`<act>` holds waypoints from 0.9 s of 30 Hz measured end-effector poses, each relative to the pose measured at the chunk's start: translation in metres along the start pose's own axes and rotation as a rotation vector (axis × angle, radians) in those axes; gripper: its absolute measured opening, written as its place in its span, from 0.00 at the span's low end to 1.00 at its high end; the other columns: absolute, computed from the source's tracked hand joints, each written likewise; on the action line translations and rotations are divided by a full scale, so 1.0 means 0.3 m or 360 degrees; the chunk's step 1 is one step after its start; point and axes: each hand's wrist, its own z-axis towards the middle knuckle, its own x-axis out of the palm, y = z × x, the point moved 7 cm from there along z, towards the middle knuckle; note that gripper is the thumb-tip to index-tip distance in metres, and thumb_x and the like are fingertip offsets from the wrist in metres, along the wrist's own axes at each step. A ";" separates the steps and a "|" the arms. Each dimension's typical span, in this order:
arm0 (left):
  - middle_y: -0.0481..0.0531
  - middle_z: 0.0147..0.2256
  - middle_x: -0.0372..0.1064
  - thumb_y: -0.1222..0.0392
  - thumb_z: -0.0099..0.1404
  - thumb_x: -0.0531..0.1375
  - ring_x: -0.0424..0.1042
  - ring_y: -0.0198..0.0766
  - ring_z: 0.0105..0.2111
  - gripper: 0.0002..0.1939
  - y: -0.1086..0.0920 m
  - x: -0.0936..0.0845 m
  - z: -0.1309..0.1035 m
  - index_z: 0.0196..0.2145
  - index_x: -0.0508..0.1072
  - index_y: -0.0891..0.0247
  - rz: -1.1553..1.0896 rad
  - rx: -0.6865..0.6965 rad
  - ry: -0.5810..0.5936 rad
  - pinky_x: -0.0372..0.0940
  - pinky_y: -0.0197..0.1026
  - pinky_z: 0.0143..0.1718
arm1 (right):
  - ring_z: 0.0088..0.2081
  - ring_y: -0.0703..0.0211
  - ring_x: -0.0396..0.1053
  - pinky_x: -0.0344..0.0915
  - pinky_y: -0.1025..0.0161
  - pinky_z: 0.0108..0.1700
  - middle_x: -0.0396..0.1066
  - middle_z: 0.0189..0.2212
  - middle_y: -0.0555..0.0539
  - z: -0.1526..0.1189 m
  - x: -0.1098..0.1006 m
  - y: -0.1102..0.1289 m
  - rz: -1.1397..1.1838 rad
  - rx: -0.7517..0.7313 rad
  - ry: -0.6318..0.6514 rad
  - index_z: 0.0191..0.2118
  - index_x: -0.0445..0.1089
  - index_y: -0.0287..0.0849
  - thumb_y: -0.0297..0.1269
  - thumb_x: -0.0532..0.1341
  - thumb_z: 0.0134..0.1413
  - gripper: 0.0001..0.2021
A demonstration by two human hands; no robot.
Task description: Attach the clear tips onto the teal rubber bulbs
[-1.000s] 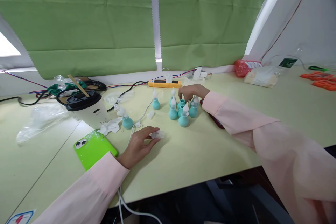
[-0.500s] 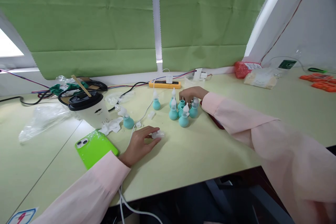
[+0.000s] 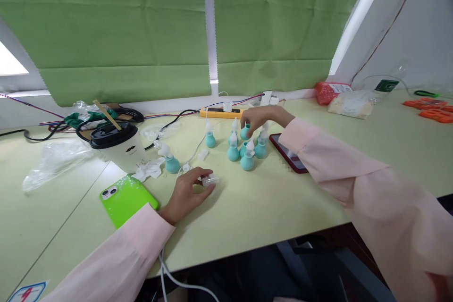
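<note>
My left hand (image 3: 187,196) rests near the table's front, thumb and fingers closed on a small clear plastic tip (image 3: 212,180). At the back of a cluster of teal squeeze bulbs, my right hand (image 3: 264,117) pinches an open-topped teal bulb (image 3: 245,132), raised a little above the others. Several bulbs in the cluster carry pale pointed nozzles, such as the front bulb (image 3: 247,162). Another open-topped bulb (image 3: 243,149) stands among them. Apart to the left are two bulbs with tops, the nearer bulb (image 3: 172,164) and the farther bulb (image 3: 210,139).
A green phone (image 3: 129,200) lies left of my left hand, and a dark-red-edged phone (image 3: 288,153) under my right forearm. A lidded cup (image 3: 122,148), tissue (image 3: 150,170) and white cable (image 3: 194,155) are leftward. A loose clear piece (image 3: 203,154) lies mid-table before a yellow power strip (image 3: 212,113).
My right hand has lifted an open-topped teal bulb slightly out of the cluster. The phone beneath that forearm shows more now. My left hand stays nearly still with the clear tip.
</note>
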 end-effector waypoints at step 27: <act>0.52 0.37 0.66 0.59 0.56 0.56 0.67 0.35 0.35 0.14 -0.001 -0.006 -0.002 0.41 0.68 0.60 -0.0454 -0.0083 0.0008 0.69 0.36 0.33 | 0.24 0.66 0.58 0.56 0.67 0.26 0.62 0.22 0.52 -0.274 0.330 0.383 0.1126 -0.0570 -0.0756 0.30 0.63 0.41 0.46 0.54 0.48 0.12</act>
